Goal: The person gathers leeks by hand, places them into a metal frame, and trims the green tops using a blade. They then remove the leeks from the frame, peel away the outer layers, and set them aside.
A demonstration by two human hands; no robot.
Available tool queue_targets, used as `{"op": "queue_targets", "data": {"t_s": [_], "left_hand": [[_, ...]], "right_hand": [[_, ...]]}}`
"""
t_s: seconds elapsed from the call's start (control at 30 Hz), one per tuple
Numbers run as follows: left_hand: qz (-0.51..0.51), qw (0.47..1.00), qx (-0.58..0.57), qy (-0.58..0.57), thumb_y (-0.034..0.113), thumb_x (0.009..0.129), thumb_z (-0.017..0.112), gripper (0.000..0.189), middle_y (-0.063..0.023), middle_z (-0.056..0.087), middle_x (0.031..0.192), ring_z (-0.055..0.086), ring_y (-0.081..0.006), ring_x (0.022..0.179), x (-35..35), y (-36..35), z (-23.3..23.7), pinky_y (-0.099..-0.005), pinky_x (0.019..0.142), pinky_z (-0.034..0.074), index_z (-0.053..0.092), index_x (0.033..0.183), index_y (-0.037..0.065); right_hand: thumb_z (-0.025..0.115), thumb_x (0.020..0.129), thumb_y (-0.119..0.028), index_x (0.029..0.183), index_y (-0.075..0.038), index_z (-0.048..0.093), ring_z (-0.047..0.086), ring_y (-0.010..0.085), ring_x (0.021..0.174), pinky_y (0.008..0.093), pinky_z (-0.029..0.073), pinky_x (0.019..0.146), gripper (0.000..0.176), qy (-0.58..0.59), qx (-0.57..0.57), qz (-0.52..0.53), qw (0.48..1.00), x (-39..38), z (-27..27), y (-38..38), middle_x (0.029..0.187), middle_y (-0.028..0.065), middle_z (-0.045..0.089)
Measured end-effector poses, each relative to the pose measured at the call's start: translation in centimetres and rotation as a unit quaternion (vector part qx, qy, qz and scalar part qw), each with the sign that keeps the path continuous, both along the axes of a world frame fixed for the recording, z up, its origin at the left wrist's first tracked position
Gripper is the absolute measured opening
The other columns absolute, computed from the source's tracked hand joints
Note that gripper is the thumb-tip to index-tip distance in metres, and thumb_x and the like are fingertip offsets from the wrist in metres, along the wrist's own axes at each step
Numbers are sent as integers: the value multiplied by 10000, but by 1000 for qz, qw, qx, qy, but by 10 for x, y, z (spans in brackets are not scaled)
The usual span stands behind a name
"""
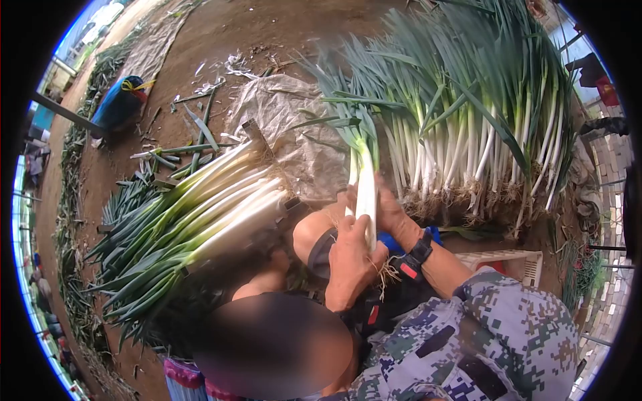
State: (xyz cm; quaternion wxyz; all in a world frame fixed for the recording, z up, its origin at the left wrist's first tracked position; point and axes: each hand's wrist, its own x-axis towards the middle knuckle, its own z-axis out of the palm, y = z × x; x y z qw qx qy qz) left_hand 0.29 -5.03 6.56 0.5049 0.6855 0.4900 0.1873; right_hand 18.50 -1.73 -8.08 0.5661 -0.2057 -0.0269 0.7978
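At the frame's centre, the left hand (353,260) and right hand (396,219) clasp long white-and-green leeks (366,179), their axis running nearly vertical, the left hand nearer the stringy pale roots (386,275).

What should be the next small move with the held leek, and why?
Perhaps tip the held leek leftward: the left hand and right hand hold its white part, its green top points forward, and the leek pile lies with its greens to the left.
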Motion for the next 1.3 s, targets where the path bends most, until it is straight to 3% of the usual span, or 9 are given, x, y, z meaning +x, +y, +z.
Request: {"op": "queue_targets", "data": {"t_s": [0.07,0.27,0.47,0.57,0.7,0.87,0.97,1.13,1.3], "left_hand": [[-18,1000,15,11,147,755,717,549,-227,564,1296,628,-439,1082,-8,-16,25,-481,896,530,597,1285,68],[7,989,133,-60,90,757,711,569,-210,497,1378,651,-432,1025,-62,-17,58,-487,835,561,582,1311,107],[170,940,229,-189,139,836,784,571,-218,524,1381,637,-421,1126,-92,-7,23,-450,920,548,559,1354,54],[365,908,197,-56,144,853,783,542,-209,570,1332,626,-413,1148,-100,-10,-1,-435,960,527,569,1338,35],[345,918,137,-137,36,872,741,426,-172,614,1286,614,-310,1169,-155,-8,-7,-392,972,519,608,1275,16],[395,886,239,-38,-29,881,688,335,-133,664,1184,650,-246,1093,-265,1,13,-343,935,529,646,1211,7],[482,856,187,18,-17,939,641,284,-90,664,1160,648,-199,1047,-326,-2,6,-325,938,520,648,1222,12],[454,852,230,120,-29,954,621,282,-89,665,1221,630,-200,1090,-383,26,-31,-321,949,506,660,1230,18],[329,892,288,116,-41,874,688,366,-143,633,1320,594,-290,1241,-369,98,-25,-374,1078,438,664,1235,16]], "right_hand": [[651,942,-557,933,-34,574,614,178,886,310,531,893,529,67,-7,12,998,12,-3,16,927,61,609],[718,949,-276,1105,-26,570,615,125,795,268,566,738,329,162,-93,-118,975,-20,94,57,914,31,610],[694,970,-234,1237,-62,515,556,92,748,265,509,645,365,-250,241,-126,929,-74,228,131,935,26,524],[752,895,-205,1209,-48,522,657,121,692,288,565,572,420,-579,287,-143,750,-124,270,180,837,71,619],[735,862,-134,1208,-23,476,723,295,668,368,576,522,446,-781,505,-220,293,-200,254,232,861,210,697],[591,919,-13,1261,-94,481,593,191,576,345,502,404,368,-749,635,-96,165,-307,105,224,820,101,598],[737,797,-146,1426,-152,470,667,330,852,449,564,641,684,-800,555,162,161,-291,-13,189,992,151,622],[799,787,-264,1360,-137,526,681,349,939,452,554,760,648,-768,527,221,287,-268,-2,207,1026,144,662],[783,806,-304,1292,-140,601,665,359,1003,471,533,840,544,-793,436,329,270,-242,29,198,1088,150,674]]}}
